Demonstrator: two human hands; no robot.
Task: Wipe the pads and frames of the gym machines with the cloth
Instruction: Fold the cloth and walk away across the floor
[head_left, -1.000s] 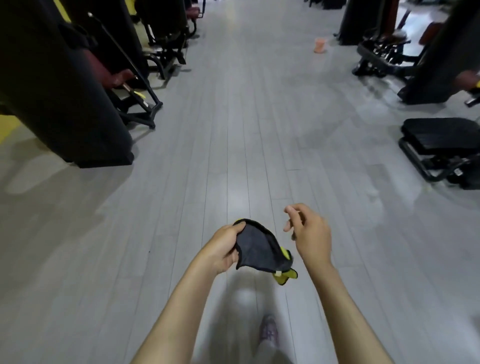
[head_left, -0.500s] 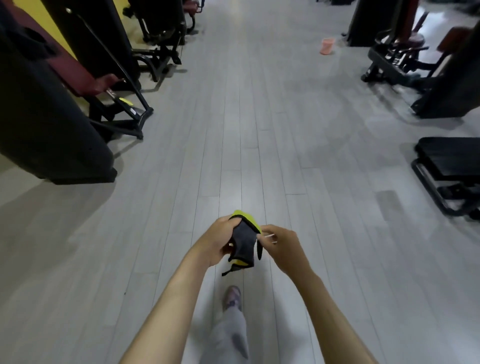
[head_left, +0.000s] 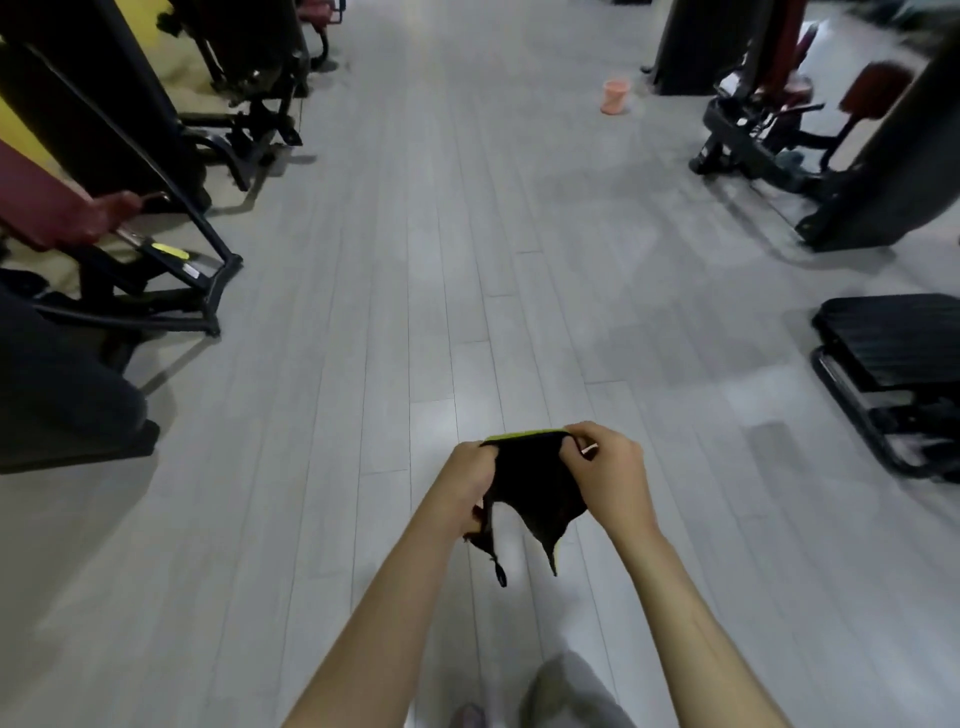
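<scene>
Now dark cloth (head_left: 535, 483) in pinch grip of L hand (head_left: 467, 483) & R hand (head_left: 613, 478).

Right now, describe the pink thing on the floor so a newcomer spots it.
Follow the grey plank floor up the central aisle. Far up, right of centre, a small pink container stands beside a black machine column. Nothing else there is pale pink.

text: none can be read | white sticker (head_left: 191, 270): on the black frame (head_left: 210, 296) of the gym machine (head_left: 78, 218) on the left, too blurry to read | yellow-green tag (head_left: 169, 251): on the same frame, no letters can be made out | numbers: none can be read | brands: none can be read
</scene>
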